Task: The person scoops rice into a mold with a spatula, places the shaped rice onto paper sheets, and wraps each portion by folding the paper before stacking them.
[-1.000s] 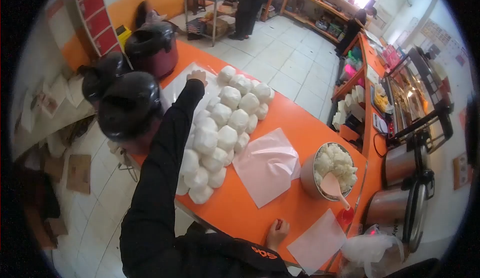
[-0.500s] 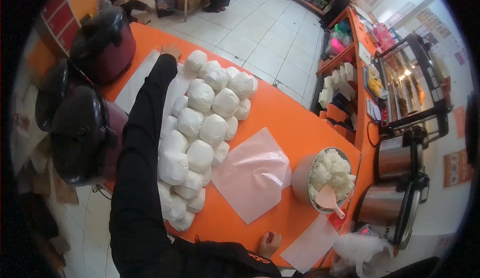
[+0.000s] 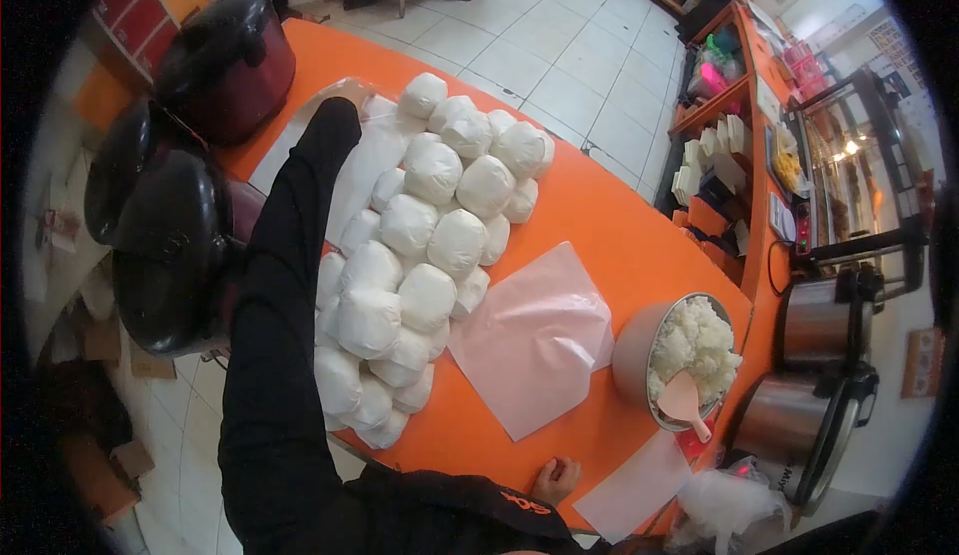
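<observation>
My left arm stretches forward over white sheets (image 3: 375,145) at the far left of the table. The fingers of my left hand are hidden beyond the black cuff. Beside that arm, many round white paper-wrapped bundles (image 3: 458,243) are heaped on the orange table (image 3: 599,225). My right hand (image 3: 556,480) rests curled at the near table edge, with nothing visible in it. Between the heap and a metal pot (image 3: 631,360) of white rice (image 3: 694,340) lie pinkish sheets (image 3: 534,340). A pink paddle (image 3: 682,402) sits on the rice. Another sheet (image 3: 634,485) lies right of my right hand.
Dark red cookers with black lids (image 3: 225,70) stand at the left. Steel cookers (image 3: 784,420), a clear plastic bag (image 3: 734,505) and a glass display case (image 3: 854,170) are on the right. Beyond the table are a tiled floor and people, one low down at the upper left.
My left hand, visible before at the sheets' far end, is now hidden past its cuff. The far edge of the sheets has lifted and curled. My right hand stays curled near the table edge.
</observation>
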{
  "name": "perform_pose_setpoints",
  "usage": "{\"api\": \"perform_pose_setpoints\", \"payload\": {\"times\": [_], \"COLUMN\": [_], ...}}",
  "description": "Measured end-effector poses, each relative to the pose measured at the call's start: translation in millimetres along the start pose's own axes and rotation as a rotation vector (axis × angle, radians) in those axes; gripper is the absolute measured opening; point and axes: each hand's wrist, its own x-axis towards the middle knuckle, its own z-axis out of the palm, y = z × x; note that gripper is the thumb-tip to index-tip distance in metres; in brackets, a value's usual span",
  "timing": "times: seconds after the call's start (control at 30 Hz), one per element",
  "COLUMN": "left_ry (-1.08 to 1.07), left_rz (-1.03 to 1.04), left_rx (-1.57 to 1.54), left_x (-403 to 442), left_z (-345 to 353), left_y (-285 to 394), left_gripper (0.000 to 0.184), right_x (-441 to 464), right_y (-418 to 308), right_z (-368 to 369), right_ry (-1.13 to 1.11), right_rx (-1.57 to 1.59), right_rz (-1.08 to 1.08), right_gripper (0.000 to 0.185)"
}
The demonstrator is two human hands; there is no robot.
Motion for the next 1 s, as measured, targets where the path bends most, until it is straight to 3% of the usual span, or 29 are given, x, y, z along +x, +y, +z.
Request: {"api": "perform_pose_setpoints", "payload": {"times": [0.1, 0.2, 0.3, 0.4, 0.47, 0.7, 0.9, 1.0], "left_ry": [-0.049, -0.117, -0.165, 0.027, -0.065, -0.099, 0.021, -0.038], "left_rz": [-0.006, -0.174, -0.171, -0.189, -0.234, -0.067, -0.089, -0.079], "left_rx": [0.021, -0.110, -0.059, 0.076, 0.083, -0.021, 0.058, 0.064], "left_x": [4, -8, 0, 17, 8, 12, 4, 5], "left_z": [-4, -22, -14, 27, 11, 7, 6, 4], "left_y": [0, 13, 8, -11, -3, -15, -3, -4], "left_gripper": [0.036, 0.035, 0.042, 0.052, 0.056, 0.047, 0.045, 0.048], "right_x": [-1, 5, 1, 1, 2, -1, 1, 1], "right_y": [0, -5, -3, 0, -9, 2, -4, -1], "right_z": [3, 0, 3, 2, -1, 6, 1, 5], "right_ry": [0.025, 0.077, 0.054, 0.040, 0.039, 0.065, 0.013, 0.088], "right_rx": [0.020, -0.029, 0.045, 0.009, 0.025, 0.023, -0.001, -0.019], "right_rz": [0.016, -0.128, -0.024, -0.047, -0.019, -0.013, 0.024, -0.049], "right_gripper": [0.008, 0.007, 0.007, 0.007, 0.007, 0.008, 0.007, 0.006]}}
